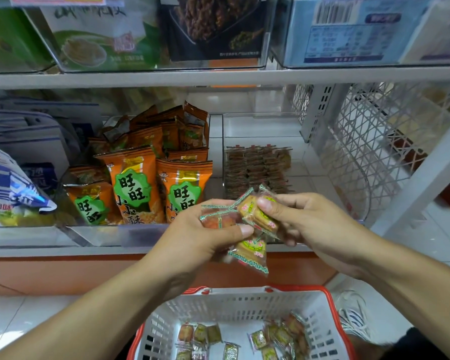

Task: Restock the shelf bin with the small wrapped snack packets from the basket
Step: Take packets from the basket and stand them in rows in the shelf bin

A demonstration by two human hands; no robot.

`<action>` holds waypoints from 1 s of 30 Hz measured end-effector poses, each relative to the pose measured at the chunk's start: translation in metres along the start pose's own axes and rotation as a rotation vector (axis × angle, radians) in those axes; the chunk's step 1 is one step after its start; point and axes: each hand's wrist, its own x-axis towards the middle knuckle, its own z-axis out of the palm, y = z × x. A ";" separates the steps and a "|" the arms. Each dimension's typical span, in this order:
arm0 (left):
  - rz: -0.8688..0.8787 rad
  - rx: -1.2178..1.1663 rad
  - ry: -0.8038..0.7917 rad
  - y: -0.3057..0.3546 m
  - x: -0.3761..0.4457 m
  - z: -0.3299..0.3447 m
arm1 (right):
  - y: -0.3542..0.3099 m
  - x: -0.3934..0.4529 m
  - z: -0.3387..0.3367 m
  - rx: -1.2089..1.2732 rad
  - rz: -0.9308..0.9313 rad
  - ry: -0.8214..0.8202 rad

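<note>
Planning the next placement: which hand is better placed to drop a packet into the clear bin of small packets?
Probably the right hand: it pinches a packet just below that bin; the left hand sits further left.

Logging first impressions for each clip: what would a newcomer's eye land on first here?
First, the two hands at centre: the left hand grips a bunch of small wrapped packets, and the right hand pinches one packet from it. Next, the bright orange snack bags in the clear bin behind on the left, then the white basket below, more packets lying in it.
</note>
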 end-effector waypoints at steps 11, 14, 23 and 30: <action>0.005 -0.031 0.067 -0.005 0.005 0.003 | -0.007 0.003 -0.011 0.145 0.069 0.029; 0.015 -0.032 0.024 -0.005 0.007 0.003 | -0.012 0.002 -0.014 0.322 0.122 0.004; 0.042 -0.052 -0.013 -0.007 0.010 0.002 | -0.011 0.004 -0.014 0.220 0.167 0.004; 0.031 -0.031 -0.035 -0.007 0.016 0.002 | -0.006 0.007 -0.016 0.015 0.150 -0.101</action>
